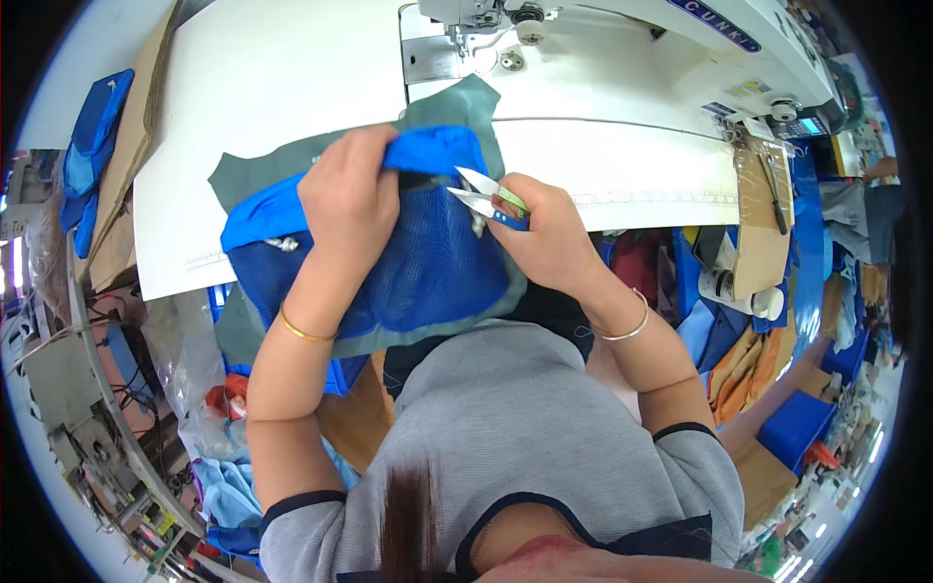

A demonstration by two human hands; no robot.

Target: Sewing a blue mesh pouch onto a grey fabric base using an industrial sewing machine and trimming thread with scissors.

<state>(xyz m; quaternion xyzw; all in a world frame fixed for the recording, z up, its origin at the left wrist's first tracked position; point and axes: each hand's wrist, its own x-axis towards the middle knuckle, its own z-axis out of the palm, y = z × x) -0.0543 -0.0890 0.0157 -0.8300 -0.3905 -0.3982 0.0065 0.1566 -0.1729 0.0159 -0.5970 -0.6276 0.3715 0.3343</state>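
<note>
A grey-green fabric panel [267,180] with a bright blue mesh pocket [428,257] on it lies partly on the white table and hangs over its near edge. My left hand [352,194] is closed on the pocket's blue upper band, with the fingertips hidden behind it. In my right hand [546,233] is a pair of thread snips [478,182] with green and blue handles. Their blades stand apart at the right end of the band, pointing left. A white cord end [283,244] sticks out at the left of the band, and another [477,225] shows just below the blades.
Beyond the panel stands a white sewing machine [777,63] on the table [622,175]. A dark slender tool [776,194] lies on cardboard [753,262] at right, above spools [766,303]. Upright cardboard [146,107] and blue fabric pieces [95,126] line the left side.
</note>
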